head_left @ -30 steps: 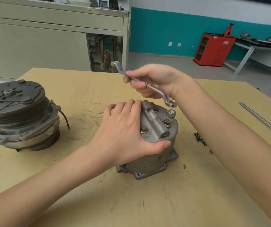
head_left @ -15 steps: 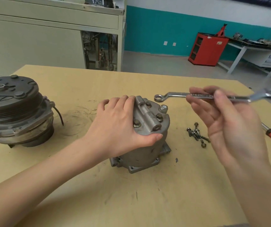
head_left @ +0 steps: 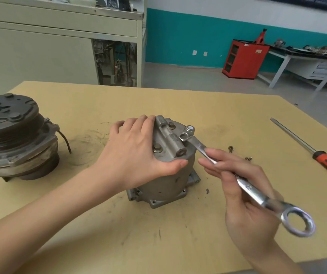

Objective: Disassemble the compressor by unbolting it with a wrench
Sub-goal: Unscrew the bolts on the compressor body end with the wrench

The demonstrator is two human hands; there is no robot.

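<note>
Bench inspection, work in progress. The compressor (head_left: 164,175) stands upright on the counter (head_left: 178,234), about mid-surface, with its end cover uppermost and still seated on the housing. The left hand (head_left: 137,153) steadies it: fingers laid over the top of the cover, thumb pressed against the near rim, grip closed around the body. The right hand (head_left: 245,210) has its grip clamped on the shank of the wrench (head_left: 257,197). The small ring end of the wrench rests on the cover just beside a raised silver fitting (head_left: 190,129); whether the ring is properly seated over a bolt head cannot be told. Two cover bolts (head_left: 156,148) remain visibly in place, one near the left fingers and one at the far edge. Two loose bolts (head_left: 231,148) lie on the counter to the right of the compressor, which suggests some fasteners are already out. A clutch and pulley unit (head_left: 14,135) sits well apart at the left edge; whether it belongs to this unit cannot be told. A screwdriver (head_left: 317,150) lies unused at the right. Assessment: unbolting is partly done; the remaining cover bolts must be drawn and the cover lifted before disassembly is complete.
</note>
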